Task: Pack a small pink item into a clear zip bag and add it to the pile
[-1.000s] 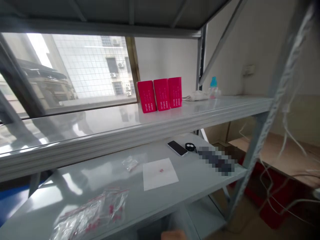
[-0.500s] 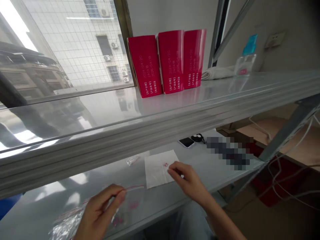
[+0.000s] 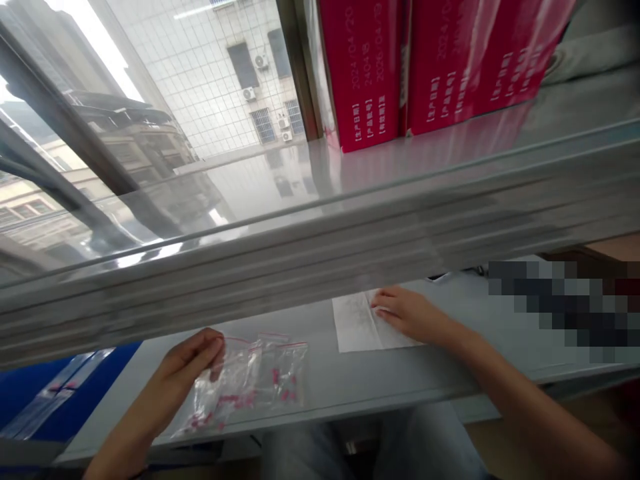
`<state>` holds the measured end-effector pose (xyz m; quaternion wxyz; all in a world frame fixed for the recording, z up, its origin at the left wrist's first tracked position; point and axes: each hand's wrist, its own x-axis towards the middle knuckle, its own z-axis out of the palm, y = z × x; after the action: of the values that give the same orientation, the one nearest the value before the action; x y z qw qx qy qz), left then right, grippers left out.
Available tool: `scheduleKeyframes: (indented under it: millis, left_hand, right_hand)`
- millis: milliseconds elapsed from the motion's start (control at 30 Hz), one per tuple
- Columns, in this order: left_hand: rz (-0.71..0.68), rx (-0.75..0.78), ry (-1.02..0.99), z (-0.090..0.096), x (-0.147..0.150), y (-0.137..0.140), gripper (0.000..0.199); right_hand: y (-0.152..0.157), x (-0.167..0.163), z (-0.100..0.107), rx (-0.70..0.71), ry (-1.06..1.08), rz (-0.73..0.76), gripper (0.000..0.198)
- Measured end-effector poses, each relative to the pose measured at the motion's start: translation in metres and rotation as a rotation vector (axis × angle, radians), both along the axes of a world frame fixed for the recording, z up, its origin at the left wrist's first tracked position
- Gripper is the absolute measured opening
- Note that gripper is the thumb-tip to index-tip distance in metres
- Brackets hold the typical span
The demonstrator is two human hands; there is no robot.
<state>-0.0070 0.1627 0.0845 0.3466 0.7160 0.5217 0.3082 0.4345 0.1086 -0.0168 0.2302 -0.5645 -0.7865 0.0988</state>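
My left hand (image 3: 193, 357) pinches the top edge of a clear zip-lock bag (image 3: 235, 373) between thumb and fingertips. Overlapping bags lie around it on the grey table, with small pinkish-red pieces inside; which pieces belong to the held bag is hard to tell. Just to the right, another clear bag (image 3: 295, 373) with a red zip line holds similar pieces. My right hand (image 3: 415, 317) reaches over a creased white sheet (image 3: 353, 327), its bent fingers slightly apart at the surface. Nothing shows between them, and the hand covers part of the sheet.
A grey shelf (image 3: 280, 267) runs across above the hands, bearing red boxes (image 3: 367, 80) near the window. At the left lies a blue surface (image 3: 30, 380) with clear packets on it. A blurred-out dark patch (image 3: 565, 300) is at the right of the table (image 3: 480, 333).
The view has swung left and closer to the shelf. My left hand now has its bag among the other bags. My right hand's fingers have gone from a pinch to spread lower over the sheet.
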Motion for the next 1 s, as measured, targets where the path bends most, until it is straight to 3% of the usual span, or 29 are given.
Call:
scheduleKeyframes:
  millis: [267, 400, 533, 633, 833, 1000]
  left_hand:
    - [0.123, -0.113, -0.04, -0.026, -0.006, 0.007, 0.045]
    - [0.032, -0.081, 0.279, -0.038, -0.025, 0.025, 0.043]
    - [0.121, 0.172, 0.675, -0.04, -0.024, 0.038, 0.032]
    - [0.135, 0.276, 0.804, -0.039, 0.013, 0.047, 0.031]
    - [-0.2, 0.354, 0.739, -0.046, 0.121, 0.073, 0.026]
    - [-0.262, 0.358, 0.749, -0.058, 0.151, 0.079, 0.031]
  right_hand:
    - [0.003, -0.005, 0.002, -0.041, 0.028, 0.051, 0.029]
    - [0.002, -0.007, 0.0, -0.039, 0.049, 0.016, 0.026]
    - [0.001, -0.003, -0.005, -0.037, 0.103, -0.003, 0.024]
    - [0.005, 0.001, -0.009, -0.026, 0.094, 0.016, 0.025]
    - [0.007, 0.001, -0.003, -0.045, 0.03, 0.008, 0.026]
    - [0.001, 0.005, -0.002, -0.017, 0.065, -0.019, 0.024]
